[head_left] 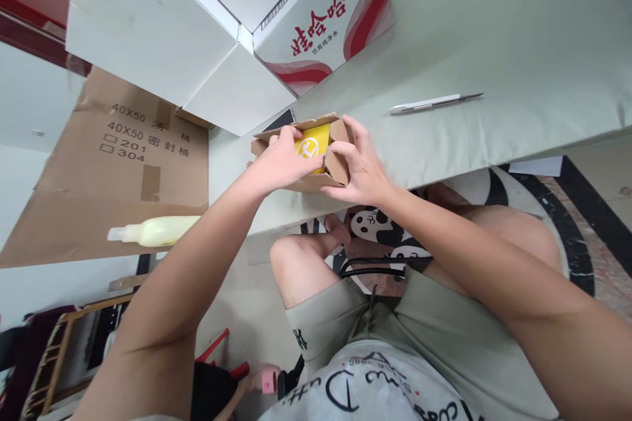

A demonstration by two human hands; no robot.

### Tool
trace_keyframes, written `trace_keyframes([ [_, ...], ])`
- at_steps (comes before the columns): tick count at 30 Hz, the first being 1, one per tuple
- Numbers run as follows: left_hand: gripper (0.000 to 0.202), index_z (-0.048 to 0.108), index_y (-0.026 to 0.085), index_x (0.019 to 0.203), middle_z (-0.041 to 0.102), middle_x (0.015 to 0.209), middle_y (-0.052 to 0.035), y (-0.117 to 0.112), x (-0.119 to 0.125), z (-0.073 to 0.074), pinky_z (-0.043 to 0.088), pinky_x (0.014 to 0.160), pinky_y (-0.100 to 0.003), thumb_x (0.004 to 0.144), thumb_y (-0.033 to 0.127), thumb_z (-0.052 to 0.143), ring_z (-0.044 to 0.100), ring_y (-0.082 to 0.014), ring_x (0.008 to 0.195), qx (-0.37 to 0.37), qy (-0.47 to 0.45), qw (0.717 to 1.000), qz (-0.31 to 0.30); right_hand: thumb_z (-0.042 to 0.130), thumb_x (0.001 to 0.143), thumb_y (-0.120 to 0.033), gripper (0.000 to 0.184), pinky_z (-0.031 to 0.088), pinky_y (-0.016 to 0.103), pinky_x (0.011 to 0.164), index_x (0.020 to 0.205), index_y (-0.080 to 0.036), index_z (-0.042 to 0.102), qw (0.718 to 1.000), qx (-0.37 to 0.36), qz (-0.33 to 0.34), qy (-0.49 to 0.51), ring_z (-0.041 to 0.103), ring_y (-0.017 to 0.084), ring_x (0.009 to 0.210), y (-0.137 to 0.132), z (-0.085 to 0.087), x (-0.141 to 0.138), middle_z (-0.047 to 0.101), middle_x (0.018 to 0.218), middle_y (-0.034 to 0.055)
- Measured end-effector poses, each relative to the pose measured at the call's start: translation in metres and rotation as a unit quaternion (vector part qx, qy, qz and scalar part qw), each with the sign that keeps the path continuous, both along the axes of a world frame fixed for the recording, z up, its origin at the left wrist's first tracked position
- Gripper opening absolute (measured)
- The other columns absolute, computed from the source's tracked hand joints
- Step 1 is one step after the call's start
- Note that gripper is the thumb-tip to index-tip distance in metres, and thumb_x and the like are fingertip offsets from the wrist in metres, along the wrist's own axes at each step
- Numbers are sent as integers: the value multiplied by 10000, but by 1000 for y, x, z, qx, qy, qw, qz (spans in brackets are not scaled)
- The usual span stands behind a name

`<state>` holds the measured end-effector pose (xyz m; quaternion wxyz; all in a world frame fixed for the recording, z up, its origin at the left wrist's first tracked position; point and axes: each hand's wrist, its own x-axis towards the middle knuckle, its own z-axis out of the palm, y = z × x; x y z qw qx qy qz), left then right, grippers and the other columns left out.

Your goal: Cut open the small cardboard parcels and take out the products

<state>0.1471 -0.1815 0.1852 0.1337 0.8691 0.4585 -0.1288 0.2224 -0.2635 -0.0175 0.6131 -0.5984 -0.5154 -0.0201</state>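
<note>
A small brown cardboard box [316, 181] sits at the near edge of a pale grey table [494, 46], its flaps open. A yellow packet [316, 139] with a round white mark stands inside it. My left hand [284, 161] lies over the box's left side, fingers curled on the packet and the flap. My right hand [358, 168] grips the right flap, thumb and fingers folded round the cardboard. Both forearms reach in from the lower part of the view.
A white utility knife [429, 103] lies on the table to the right. A large white carton [320, 13] with red print stands behind the box, more white cartons to its left. A flattened brown carton [118, 171] and a pale yellow bottle [153, 230] are at left. My knees are below the table.
</note>
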Motion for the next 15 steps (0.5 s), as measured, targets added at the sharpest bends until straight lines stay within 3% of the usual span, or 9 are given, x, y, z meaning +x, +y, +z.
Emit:
trace_keyframes([
  [3, 704, 488, 254, 1237, 657, 1273, -148, 3, 1, 3, 581, 959, -451, 643, 474, 796, 666, -348, 1196, -55, -23, 998, -17, 813, 720, -639, 801, 409, 675, 1188, 1395, -364, 483, 1000, -12, 4, 5, 240, 440, 1598, 0, 0, 0, 137, 1714, 77],
  [6, 765, 477, 250, 1268, 697, 1214, -132, 4, 3, 3, 593, 910, -412, 613, 445, 820, 686, -360, 1200, -58, -17, 998, -3, 811, 719, -652, 838, 394, 690, 1199, 1427, -367, 465, 1000, -14, 11, 11, 219, 444, 1609, 0, -1, 2, 137, 1718, 82],
  [10, 812, 467, 212, 1306, 683, 1304, -153, 6, 3, -2, 583, 992, -427, 616, 411, 846, 661, -357, 1276, -47, -40, 998, 7, 817, 667, -722, 1089, 367, 722, 1207, 1561, -359, 313, 1000, 3, 16, 22, 166, 465, 1621, 2, -7, 7, 108, 1720, 135],
  [12, 811, 461, 217, 1321, 680, 1327, -148, 8, -1, -3, 582, 1018, -450, 620, 361, 843, 673, -339, 1255, -52, -70, 996, 15, 821, 654, -729, 1200, 373, 720, 1202, 1611, -346, 207, 999, 12, 27, 15, 218, 462, 1599, 4, -11, 9, 149, 1698, 174],
  [15, 775, 475, 228, 1310, 685, 1304, -138, 14, -8, 2, 627, 929, -451, 618, 281, 819, 719, -316, 1147, -52, -124, 990, 47, 834, 674, -645, 1207, 401, 708, 1178, 1629, -349, 158, 1000, 14, 25, 1, 330, 444, 1532, 8, -13, 6, 252, 1637, 186],
])
